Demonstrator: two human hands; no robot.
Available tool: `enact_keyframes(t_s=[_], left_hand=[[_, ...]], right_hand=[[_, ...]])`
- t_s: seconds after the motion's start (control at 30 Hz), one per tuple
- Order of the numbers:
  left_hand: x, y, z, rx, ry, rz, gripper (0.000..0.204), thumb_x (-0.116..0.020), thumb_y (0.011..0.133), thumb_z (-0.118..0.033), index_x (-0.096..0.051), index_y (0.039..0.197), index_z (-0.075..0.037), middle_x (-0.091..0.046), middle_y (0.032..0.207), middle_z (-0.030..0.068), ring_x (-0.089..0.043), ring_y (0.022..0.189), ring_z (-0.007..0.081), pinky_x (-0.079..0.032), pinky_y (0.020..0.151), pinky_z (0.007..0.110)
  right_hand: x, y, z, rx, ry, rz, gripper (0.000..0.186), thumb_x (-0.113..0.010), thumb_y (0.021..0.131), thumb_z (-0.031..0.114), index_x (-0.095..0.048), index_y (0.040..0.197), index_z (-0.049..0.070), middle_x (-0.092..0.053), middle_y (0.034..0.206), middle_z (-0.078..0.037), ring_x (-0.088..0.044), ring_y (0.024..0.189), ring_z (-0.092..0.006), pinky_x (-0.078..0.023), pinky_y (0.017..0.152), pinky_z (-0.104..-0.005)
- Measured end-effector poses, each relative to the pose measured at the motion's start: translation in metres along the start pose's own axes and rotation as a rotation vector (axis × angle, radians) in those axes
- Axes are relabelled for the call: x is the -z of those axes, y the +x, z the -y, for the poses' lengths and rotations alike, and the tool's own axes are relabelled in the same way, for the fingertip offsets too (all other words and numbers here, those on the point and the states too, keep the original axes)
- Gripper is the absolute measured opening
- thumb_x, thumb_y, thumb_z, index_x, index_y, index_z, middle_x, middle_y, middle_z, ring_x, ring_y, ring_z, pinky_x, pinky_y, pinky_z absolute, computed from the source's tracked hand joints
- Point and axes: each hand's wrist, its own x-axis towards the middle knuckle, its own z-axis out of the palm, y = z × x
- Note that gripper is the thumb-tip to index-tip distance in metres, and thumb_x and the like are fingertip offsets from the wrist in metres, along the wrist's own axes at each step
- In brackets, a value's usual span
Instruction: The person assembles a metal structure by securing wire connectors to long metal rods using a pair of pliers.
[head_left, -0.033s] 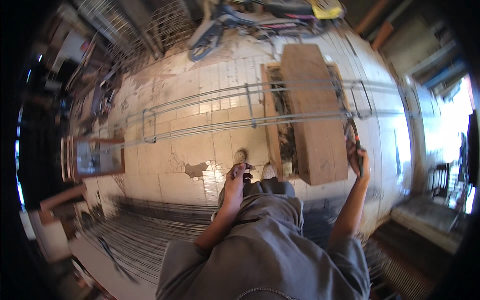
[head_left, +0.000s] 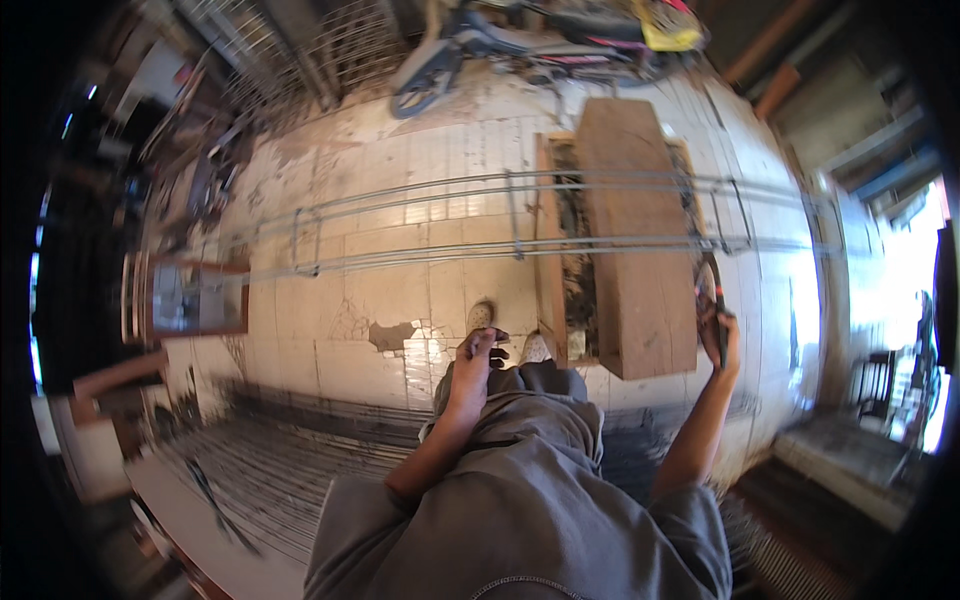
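- A dark-handled tool (head_left: 720, 312) with red marks is gripped in the right hand (head_left: 727, 338), the fingers wrapped around its handles, just off the right edge of the wooden block (head_left: 640, 315), near its lower right corner.
- The tool's head is pointed away from the body and is held close to the lower rods, beside the block's right edge; whether they are touched cannot be told.
- The left hand (head_left: 473, 365) is held in front of the lap, left of the block, with its fingers curled; whether anything small is pinched there cannot be told.
- A long frame of thin metal rods (head_left: 640, 243) is laid across the block, over both its left and right edges.
- The rods are linked by rectangular ties (head_left: 514, 215), of which 3 can be made out: 2 left of the block, 1 beyond its right edge.
- A shallow wooden box (head_left: 548, 300) with dark contents is partly covered by the block.
- 2 shoes (head_left: 482, 314) are seen on the tiled floor (head_left: 370, 295), near the box's lower left corner.
- A motorbike (head_left: 540, 45) is parked at the floor's far edge.
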Motion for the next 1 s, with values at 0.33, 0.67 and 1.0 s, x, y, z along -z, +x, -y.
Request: enact_keyframes(t_s=[0.33, 0.67, 1.0], left_hand=[[0.015, -0.010, -0.004, -0.060, 0.065, -0.061, 0.037, -0.058, 0.097, -0.038, -0.062, 0.106, -0.002, -0.066, 0.098, 0.0066, -0.059, 0.079, 0.0129, -0.046, 0.072, 0.028], [0.046, -0.017, -0.010, -0.100, -0.008, -0.156, 0.040, -0.058, 0.096, -0.041, -0.064, 0.103, -0.002, -0.066, 0.099, 0.0058, -0.059, 0.081, 0.0133, -0.047, 0.071, 0.029], [0.116, -0.019, -0.045, -0.254, -0.167, -0.562, 0.033, -0.060, 0.096, -0.037, -0.063, 0.099, -0.005, -0.067, 0.091, 0.0059, -0.056, 0.064, 0.0131, -0.046, 0.063, 0.029]], right_hand=[[0.007, 0.003, 0.005, -0.027, -0.034, -0.023, 0.032, -0.065, 0.083, 0.030, -0.063, 0.089, -0.002, -0.050, 0.131, -0.022, -0.041, 0.130, -0.0258, -0.027, 0.108, -0.0336], [0.007, -0.001, 0.010, -0.083, -0.310, -0.047, 0.034, -0.061, 0.085, 0.028, -0.059, 0.109, 0.003, -0.056, 0.118, -0.010, -0.051, 0.110, -0.0231, -0.036, 0.102, -0.0355], [-0.006, -0.033, 0.018, -0.043, -0.672, -0.234, 0.042, -0.063, 0.088, 0.025, -0.058, 0.120, -0.002, -0.062, 0.105, -0.006, -0.058, 0.095, -0.0151, -0.047, 0.082, -0.0296]])
